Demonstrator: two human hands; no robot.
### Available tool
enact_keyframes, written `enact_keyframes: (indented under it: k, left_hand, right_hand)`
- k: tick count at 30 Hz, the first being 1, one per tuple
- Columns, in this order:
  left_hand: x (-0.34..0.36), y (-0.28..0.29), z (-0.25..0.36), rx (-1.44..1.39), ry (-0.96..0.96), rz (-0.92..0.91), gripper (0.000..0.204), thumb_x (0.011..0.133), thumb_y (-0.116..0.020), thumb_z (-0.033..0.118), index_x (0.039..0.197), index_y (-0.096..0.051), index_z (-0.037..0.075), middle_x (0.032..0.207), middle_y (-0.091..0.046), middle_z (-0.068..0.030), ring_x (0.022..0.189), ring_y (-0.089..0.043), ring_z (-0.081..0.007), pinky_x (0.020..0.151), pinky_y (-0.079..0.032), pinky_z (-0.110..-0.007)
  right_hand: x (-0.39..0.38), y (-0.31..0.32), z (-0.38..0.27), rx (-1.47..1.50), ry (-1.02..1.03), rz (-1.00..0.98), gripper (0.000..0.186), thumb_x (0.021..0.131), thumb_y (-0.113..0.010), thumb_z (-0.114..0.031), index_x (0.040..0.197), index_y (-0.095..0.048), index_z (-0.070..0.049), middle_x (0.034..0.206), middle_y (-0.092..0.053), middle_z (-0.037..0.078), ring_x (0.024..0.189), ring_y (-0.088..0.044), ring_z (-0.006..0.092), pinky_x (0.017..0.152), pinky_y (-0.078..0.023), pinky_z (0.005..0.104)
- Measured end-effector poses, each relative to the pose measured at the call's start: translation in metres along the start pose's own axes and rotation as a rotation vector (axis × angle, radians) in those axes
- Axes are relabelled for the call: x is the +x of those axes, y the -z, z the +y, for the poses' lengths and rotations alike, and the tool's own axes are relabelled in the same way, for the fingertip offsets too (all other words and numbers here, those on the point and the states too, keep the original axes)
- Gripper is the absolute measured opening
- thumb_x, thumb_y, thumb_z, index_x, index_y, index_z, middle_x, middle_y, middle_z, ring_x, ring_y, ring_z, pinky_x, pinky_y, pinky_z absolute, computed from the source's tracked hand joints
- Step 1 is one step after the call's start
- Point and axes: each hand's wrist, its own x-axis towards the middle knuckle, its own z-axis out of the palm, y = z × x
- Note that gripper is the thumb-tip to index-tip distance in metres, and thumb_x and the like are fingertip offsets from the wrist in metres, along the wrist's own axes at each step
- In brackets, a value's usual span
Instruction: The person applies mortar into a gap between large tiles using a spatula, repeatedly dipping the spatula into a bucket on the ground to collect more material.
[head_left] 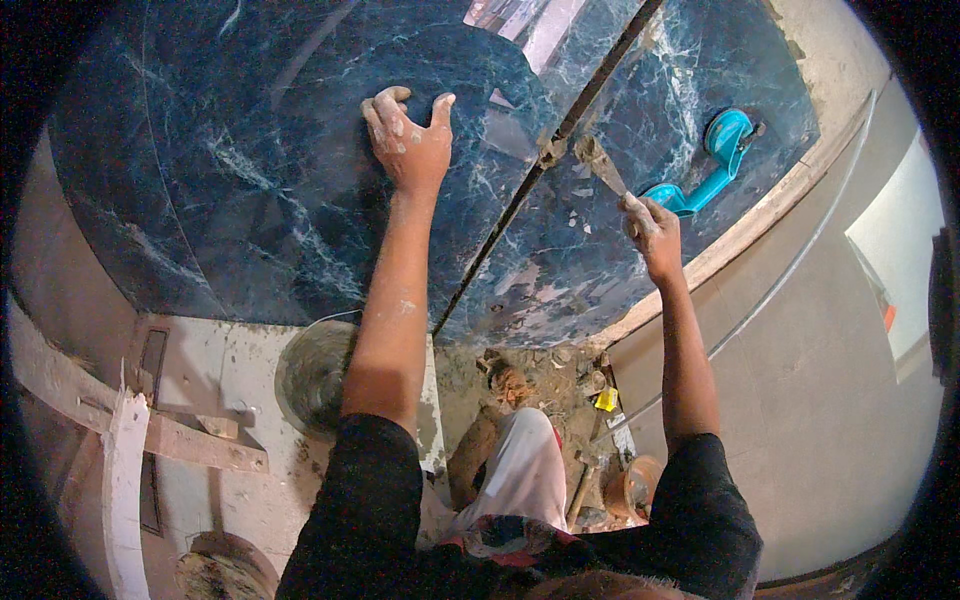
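Observation:
My left hand, dusted with pale grey, rests on the left dark blue-green veined stone slab, its thumb apart from the bent fingers and nothing held. In my right hand is a small trowel, its tip smeared with wet-looking mortar. The blade points up and left over the right slab, close to a narrow dark gap that runs between the two slabs. A lump of mortar sits on that gap, just left of the blade.
A turquoise suction lifter is on the right slab, right of my trowel. A grey bucket stands below my left forearm. Rubble, a hammer and an orange-brown pot lie near my legs. Wooden boards are at lower left.

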Motion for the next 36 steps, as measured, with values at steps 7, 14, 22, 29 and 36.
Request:
enact_keyframes:
  k: [7,14,22,29,36]
  left_hand:
    - [0.000,0.002,0.003,0.006,0.017,-0.020,0.054,0.072,-0.087,0.032,0.102,-0.056,0.001,0.100,-0.056,-0.0133,0.088,-0.053,-0.0286,0.079,-0.047,-0.042]
    - [0.000,0.003,-0.001,0.005,-0.006,-0.008,0.054,0.071,-0.087,0.033,0.102,-0.056,0.001,0.100,-0.056,-0.0135,0.088,-0.054,-0.0286,0.079,-0.047,-0.042]
    - [0.000,0.003,0.004,0.024,0.018,-0.052,0.051,0.075,-0.084,0.033,0.105,-0.054,0.004,0.101,-0.052,-0.0149,0.089,-0.056,-0.0323,0.077,-0.048,-0.044]
    - [0.003,0.005,-0.004,0.042,-0.028,-0.018,0.055,0.072,-0.087,0.035,0.104,-0.057,0.002,0.100,-0.056,-0.0126,0.086,-0.055,-0.0281,0.077,-0.049,-0.042]
    - [0.000,0.006,0.002,0.048,0.028,-0.047,0.055,0.073,-0.086,0.036,0.103,-0.055,0.002,0.100,-0.054,-0.0130,0.088,-0.055,-0.0292,0.078,-0.048,-0.043]
  right_hand:
    - [0.000,-0.021,0.003,-0.336,0.554,0.189,0.019,0.099,-0.056,-0.018,0.109,-0.062,-0.004,0.091,-0.062,0.012,0.081,-0.062,0.0264,0.071,-0.049,0.0367]
    - [0.006,-0.012,-0.004,-0.577,0.696,0.164,0.040,0.081,-0.065,-0.004,0.120,-0.057,-0.010,0.105,-0.058,0.014,0.094,-0.061,0.0371,0.079,-0.053,0.0439]
    - [0.043,-0.006,0.011,-0.659,0.690,0.101,0.039,0.086,-0.064,-0.007,0.125,-0.059,-0.013,0.107,-0.058,0.013,0.091,-0.062,0.0369,0.076,-0.053,0.0446]
    - [0.032,-0.007,-0.016,-0.838,0.555,0.073,0.032,0.091,-0.062,-0.014,0.123,-0.060,-0.016,0.102,-0.057,0.013,0.086,-0.063,0.0359,0.073,-0.054,0.0456]
    - [0.011,0.015,-0.026,-0.839,0.591,0.111,0.039,0.081,-0.065,-0.006,0.119,-0.060,-0.015,0.102,-0.057,0.013,0.093,-0.061,0.0353,0.073,-0.053,0.0453]
